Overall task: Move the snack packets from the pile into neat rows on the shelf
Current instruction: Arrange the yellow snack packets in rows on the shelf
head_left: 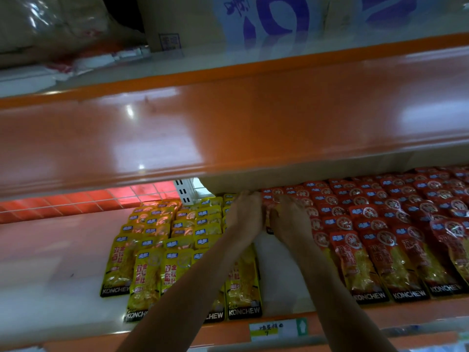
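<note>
A person reaches deep into a shop shelf (279,275), both forearms stretched toward its back, where a red packet (269,221) sits between the two hands. The right hand (290,221) appears to grip that packet, its fingers bent over the top edge. Whether the left hand (245,214) holds it or only presses against it cannot be told through the blur. To the left of the left hand lie the yellow packets (162,250), overlapped in columns that run toward the shelf's front lip. To the right of the right hand the red rows (380,224) fill the shelf in the same shingled fashion. Beneath the forearms a bare white strip of shelf is open, the one unfilled column between the two colours. The upper shelf (228,123) hangs low above the hands and hides the far end of the gap, and a price label (276,329) sits on the lip nearer than the wrists. The pile itself is out of view. The step in hand looks to be seating the first red packet at the back of that column. Doing it well likely means laying it flat and square to the neighbouring red column, logo end rearward, clear of the yellow stock, so that later packets can overlap it evenly forward.
</note>
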